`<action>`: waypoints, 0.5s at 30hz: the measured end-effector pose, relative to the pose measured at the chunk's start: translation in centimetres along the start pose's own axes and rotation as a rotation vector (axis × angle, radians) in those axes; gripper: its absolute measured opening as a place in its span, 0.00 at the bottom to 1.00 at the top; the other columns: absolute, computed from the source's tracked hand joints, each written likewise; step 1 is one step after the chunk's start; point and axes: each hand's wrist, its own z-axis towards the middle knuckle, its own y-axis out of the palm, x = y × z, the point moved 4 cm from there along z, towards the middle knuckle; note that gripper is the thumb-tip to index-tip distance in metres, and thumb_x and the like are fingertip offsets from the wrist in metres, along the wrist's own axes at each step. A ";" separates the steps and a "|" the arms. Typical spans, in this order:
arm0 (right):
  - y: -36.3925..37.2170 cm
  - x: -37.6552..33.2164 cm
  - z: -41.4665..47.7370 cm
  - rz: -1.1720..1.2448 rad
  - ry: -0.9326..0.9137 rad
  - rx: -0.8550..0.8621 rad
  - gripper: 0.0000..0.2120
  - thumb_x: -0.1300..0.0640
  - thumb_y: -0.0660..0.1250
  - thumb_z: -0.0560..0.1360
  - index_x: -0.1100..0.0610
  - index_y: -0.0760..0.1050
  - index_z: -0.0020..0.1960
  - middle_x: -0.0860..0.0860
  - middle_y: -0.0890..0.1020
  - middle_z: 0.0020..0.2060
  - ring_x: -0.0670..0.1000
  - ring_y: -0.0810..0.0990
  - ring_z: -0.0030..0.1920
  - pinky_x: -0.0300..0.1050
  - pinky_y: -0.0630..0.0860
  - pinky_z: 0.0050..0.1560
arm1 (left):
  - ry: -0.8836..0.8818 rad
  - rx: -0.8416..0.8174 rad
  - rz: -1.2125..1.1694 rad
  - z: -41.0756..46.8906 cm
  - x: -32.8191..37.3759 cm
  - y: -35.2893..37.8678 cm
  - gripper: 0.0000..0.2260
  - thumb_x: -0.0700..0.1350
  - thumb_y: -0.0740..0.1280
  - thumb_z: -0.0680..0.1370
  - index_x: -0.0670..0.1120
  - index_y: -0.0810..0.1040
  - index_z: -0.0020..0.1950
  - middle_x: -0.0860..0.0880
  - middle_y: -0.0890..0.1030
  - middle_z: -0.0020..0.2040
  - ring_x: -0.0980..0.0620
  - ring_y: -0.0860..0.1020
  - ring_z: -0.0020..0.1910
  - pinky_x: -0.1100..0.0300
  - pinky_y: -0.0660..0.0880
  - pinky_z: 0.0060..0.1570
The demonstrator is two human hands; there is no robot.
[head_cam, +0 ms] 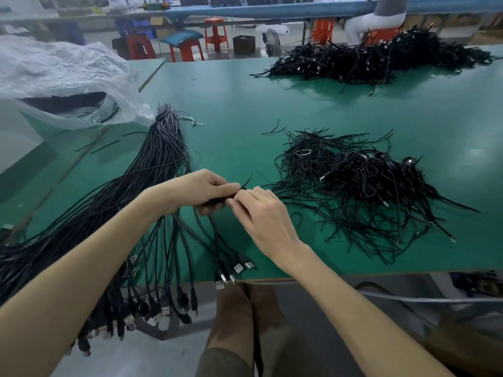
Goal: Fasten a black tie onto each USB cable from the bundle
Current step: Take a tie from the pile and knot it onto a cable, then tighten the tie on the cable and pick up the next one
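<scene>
Head view: left hand [196,190] fingers grip a USB cable [217,235]; right hand [261,216] fingers pinch black tie [248,178].

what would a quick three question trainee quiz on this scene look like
1. True or false: the left hand and right hand both hold something.
2. Where does the bundle lie relative to the hands? A) left B) right C) on a stool
3. Besides the bundle, how many black piles lie on the table?
Key: 1 true, a cable and a tie; 2 A; 3 two, the near pile and the far pile.
</scene>
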 end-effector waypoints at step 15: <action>-6.7 3.9 1.3 -0.373 0.098 -0.023 0.18 0.43 0.71 0.76 0.52 0.82 0.60 0.48 0.82 0.48 0.55 0.71 0.55 0.50 0.59 0.54 | 0.221 0.250 -0.152 0.0 2.4 0.5 0.16 0.53 0.59 0.86 0.45 0.82 0.59 0.50 0.87 0.47 0.51 0.85 0.39 0.63 0.75 0.32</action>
